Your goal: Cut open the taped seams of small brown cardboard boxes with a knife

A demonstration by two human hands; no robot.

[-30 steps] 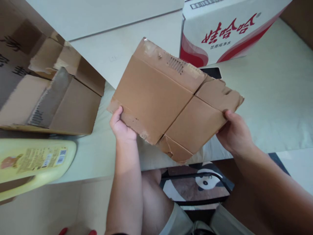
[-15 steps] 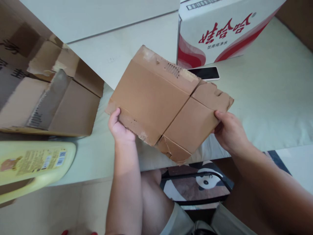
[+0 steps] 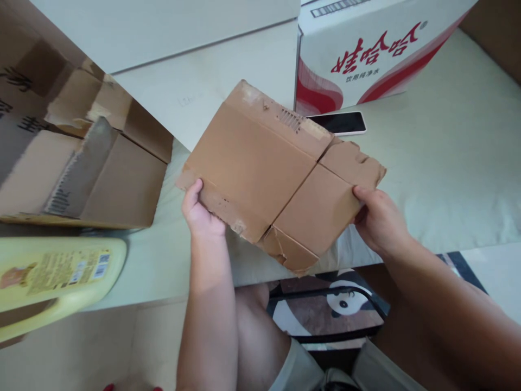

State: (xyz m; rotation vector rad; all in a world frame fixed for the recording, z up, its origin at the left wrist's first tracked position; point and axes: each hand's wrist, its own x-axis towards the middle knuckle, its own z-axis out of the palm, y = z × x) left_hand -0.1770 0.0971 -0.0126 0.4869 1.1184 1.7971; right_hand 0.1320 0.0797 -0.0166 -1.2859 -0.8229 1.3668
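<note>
A flattened brown cardboard box [image 3: 260, 157] is held up at a slant in front of me, above the pale green cloth. Its flaps are creased, and the edges at both ends look torn. My left hand [image 3: 200, 209] grips its lower left edge, thumb on the near face and fingers hidden behind. My right hand [image 3: 378, 217] pinches the right edge, with the thumb on top and the other fingers mostly underneath. Just behind the upper right edge lies a phone [image 3: 345, 123], its dark screen up and partly covered by the cardboard.
An open cardboard carton [image 3: 122, 179] stands at left, with a yellow plastic bottle with a handle [image 3: 81, 271] before it. A white box [image 3: 203, 54] and a red-and-white carton [image 3: 366, 65] stand behind. Below is a panda-patterned item [image 3: 342, 298] with a black frame.
The cardboard has shifted very slightly, its right end moving a little left along with my right hand. Both hands keep their grip.
</note>
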